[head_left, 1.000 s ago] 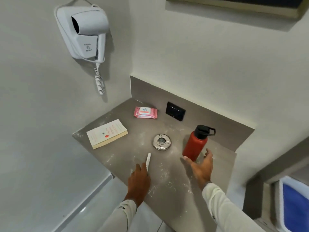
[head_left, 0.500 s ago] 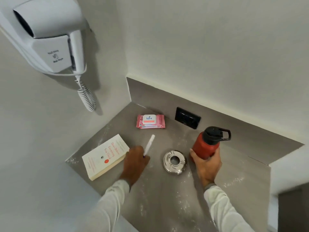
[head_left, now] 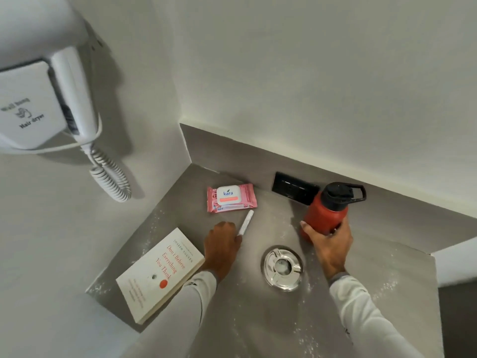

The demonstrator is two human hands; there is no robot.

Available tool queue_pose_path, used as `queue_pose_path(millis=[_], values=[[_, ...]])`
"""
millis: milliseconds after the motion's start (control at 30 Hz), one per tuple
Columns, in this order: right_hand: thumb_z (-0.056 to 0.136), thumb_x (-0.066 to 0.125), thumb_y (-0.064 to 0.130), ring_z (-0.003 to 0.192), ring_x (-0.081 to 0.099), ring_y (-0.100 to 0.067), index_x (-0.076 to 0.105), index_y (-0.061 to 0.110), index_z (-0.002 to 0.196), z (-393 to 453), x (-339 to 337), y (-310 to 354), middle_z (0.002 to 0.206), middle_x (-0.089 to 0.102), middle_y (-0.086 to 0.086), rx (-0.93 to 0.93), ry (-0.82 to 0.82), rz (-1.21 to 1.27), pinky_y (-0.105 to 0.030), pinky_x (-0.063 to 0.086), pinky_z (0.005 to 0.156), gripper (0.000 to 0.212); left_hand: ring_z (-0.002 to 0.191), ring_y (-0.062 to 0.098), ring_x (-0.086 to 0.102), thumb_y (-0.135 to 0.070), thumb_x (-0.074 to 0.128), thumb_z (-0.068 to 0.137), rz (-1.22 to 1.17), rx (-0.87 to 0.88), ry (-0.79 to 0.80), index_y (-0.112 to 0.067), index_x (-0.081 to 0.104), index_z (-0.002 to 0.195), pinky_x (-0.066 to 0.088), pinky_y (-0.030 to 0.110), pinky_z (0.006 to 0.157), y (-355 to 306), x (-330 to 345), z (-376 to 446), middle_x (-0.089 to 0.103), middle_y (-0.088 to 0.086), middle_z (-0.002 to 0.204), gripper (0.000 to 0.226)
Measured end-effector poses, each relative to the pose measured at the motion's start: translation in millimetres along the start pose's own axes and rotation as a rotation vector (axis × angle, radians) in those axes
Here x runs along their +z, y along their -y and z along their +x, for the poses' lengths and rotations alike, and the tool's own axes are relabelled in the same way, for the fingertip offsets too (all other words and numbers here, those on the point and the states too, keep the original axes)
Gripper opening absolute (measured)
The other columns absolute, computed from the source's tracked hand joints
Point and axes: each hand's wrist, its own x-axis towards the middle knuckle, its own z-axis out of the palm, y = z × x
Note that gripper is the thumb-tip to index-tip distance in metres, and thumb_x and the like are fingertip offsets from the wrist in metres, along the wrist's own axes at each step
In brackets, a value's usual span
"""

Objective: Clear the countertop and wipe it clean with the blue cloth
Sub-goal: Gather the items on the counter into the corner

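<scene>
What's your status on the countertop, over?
Left hand holding white pen. Right hand gripping red bottle. Book, wipes pack, metal ashtray on dusty countertop. Blue cloth not in view.

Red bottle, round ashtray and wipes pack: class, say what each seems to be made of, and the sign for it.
Red bottle: probably painted metal, matte body; black cap looks plastic.
Ashtray: polished metal, mirror-bright reflections.
Wipes pack: soft pink plastic film, glossy and crinkled, with a stiff white flap.
</scene>
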Motion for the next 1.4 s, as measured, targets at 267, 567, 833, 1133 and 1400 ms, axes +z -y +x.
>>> queue_pose_path(millis=[267,567,833,1133,1400], values=[[0.060,0.097,0.027,0.082,0.064,0.013,0.057,0.020,0.127,0.5,-0.5,-15.5,0.100,0.067,0.012,0.036,-0.055,-0.036,-0.013,0.053,0.080,0.079,0.136,0.026,0.039,-0.053,0.075,0.073,-0.022,0.024,0.078,-0.030,0.047,0.139,0.036,0.040,0.108,110.0,-50.3,-41.6,0.045,0.004,0.144,0.075],[0.067,0.094,0.035,0.102,0.055,-0.018,0.048,0.016,0.128,-42.5,14.9,-11.2,0.116,0.053,-0.001,0.028,-0.355,-0.057,-0.045,0.053,0.095,0.078,0.153,0.027,-0.004,-0.077,0.028,0.083,0.233,0.170,0.257,-0.042,0.006,0.152,0.009,0.053,0.122,173.5,-32.8,-66.1,-0.012,0.009,0.164,0.080],[0.083,0.076,0.048,0.096,0.051,-0.018,0.050,0.024,0.112,-109.6,75.2,12.9,0.106,0.047,0.007,-0.229,-0.074,-0.165,-0.026,0.043,0.087,0.045,0.153,0.027,0.003,-0.084,0.001,0.078,0.070,0.208,0.115,-0.037,0.022,0.152,0.008,0.051,0.121,141.9,-16.5,-10.1,0.002,0.011,0.165,0.090],[0.084,0.077,0.038,0.099,0.054,-0.025,0.062,0.013,0.106,-113.8,72.6,17.7,0.107,0.057,-0.004,-0.304,0.000,-0.510,-0.035,0.044,0.087,0.036,0.152,0.028,0.012,-0.069,0.048,0.085,0.189,0.086,0.039,-0.032,0.036,0.147,0.006,0.060,0.119,140.9,-26.7,69.6,0.018,0.016,0.162,0.074],[0.084,0.079,0.032,0.117,0.053,-0.035,0.070,0.014,0.109,-134.1,60.9,2.4,0.124,0.062,-0.011,-0.040,-0.028,-0.814,-0.051,0.039,0.102,0.032,0.153,0.029,0.006,-0.052,0.038,0.098,0.281,0.149,0.069,-0.037,0.011,0.153,0.021,0.067,0.112,166.9,-19.0,50.0,0.004,0.014,0.165,0.063]])
